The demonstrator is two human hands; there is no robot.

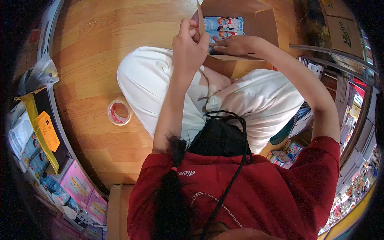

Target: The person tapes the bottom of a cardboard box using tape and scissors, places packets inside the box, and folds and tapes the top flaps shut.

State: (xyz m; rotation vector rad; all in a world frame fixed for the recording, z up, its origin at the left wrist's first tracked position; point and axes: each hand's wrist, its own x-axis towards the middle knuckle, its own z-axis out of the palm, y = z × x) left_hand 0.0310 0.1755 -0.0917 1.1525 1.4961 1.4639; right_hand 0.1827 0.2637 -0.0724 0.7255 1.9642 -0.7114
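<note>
An open cardboard box [264, 25] stands on the floor in front of my crossed legs. Inside it lie blue-and-white printed packets [225, 25] with cartoon figures, side by side at the left end. My left hand [190, 42] is closed around the upright flap [201, 18] on the box's left side, fingers curled over its edge. Reaching in over the near wall, my right hand [232, 45] rests with fingers stretched out on the nearest packets, partly covering them.
A roll of clear tape [119, 112] lies on the wooden floor [92, 72] by my left knee. Shelves with pink boxes [78, 182] line the left side. On the right are a metal rail [332, 52], stacked goods and a Merino carton [345, 36]. Another carton [116, 208] sits behind me.
</note>
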